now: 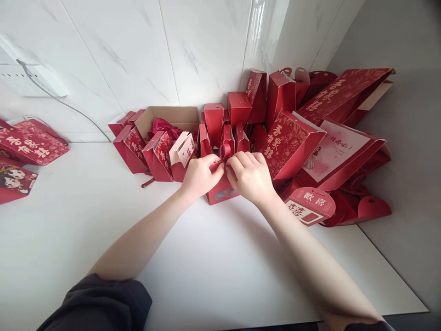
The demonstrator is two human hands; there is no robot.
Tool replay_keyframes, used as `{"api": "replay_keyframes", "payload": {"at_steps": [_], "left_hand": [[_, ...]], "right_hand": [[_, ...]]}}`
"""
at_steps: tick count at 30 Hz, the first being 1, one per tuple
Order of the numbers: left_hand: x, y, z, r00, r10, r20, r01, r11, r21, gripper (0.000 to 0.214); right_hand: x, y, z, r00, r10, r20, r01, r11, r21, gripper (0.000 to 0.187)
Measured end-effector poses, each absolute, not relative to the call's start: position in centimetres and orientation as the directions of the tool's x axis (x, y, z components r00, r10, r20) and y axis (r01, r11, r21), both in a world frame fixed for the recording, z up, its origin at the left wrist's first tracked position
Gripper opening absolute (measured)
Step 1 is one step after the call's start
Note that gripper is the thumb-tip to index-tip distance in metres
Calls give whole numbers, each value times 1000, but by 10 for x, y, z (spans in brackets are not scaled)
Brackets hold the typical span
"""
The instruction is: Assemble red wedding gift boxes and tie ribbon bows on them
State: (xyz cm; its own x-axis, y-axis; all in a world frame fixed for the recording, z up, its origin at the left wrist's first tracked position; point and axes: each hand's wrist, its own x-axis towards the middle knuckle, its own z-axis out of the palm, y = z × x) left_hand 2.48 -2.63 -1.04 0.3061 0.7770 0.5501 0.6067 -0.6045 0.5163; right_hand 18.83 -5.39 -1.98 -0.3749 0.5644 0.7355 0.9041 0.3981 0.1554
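Both my hands meet over a red gift box (219, 195) that stands on the white table. A looped red ribbon (225, 151) rises at its top. My left hand (203, 174) pinches the ribbon from the left between thumb and fingers. From the right, my right hand (251, 174) has its fingers curled in at the same ribbon, its thumb partly hidden. The hands cover much of the box's upper part. Right behind them stand several small red boxes (213, 120).
Left of my hands, a cardboard box (148, 120) holds dark red ribbon (165, 128); small red boxes (157, 156) stand before it. Larger red gift bags (292, 142) crowd the right. More printed boxes (32, 140) lie far left. A grey cable (69, 102) runs down from a wall socket (34, 80).
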Motion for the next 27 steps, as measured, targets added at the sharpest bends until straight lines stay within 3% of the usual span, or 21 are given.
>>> {"api": "replay_keyframes", "payload": {"at_steps": [8,11,14,18,23,27], "left_hand": [[28,-32,-10,288,776,561,638,-592,492,23],[29,-33,-11,293,775,560,638,-595,489,20],[30,-33,-14,276,779,564,626,-591,509,14],[31,-33,-16,254,781,571,593,-592,546,13],[31,-34,-15,262,783,564,606,-589,536,13],[31,-34,-14,278,779,562,623,-591,512,15]], "right_hand": [[189,-53,-26,-459,518,722,875,406,265,25],[191,-53,-27,-441,536,719,879,420,226,29],[189,-52,-29,-349,594,725,906,411,100,30],[182,-54,-32,-124,687,716,910,366,-194,26],[174,-62,-26,112,820,562,775,282,-566,15],[173,-66,-19,154,866,476,664,267,-699,12]]}}
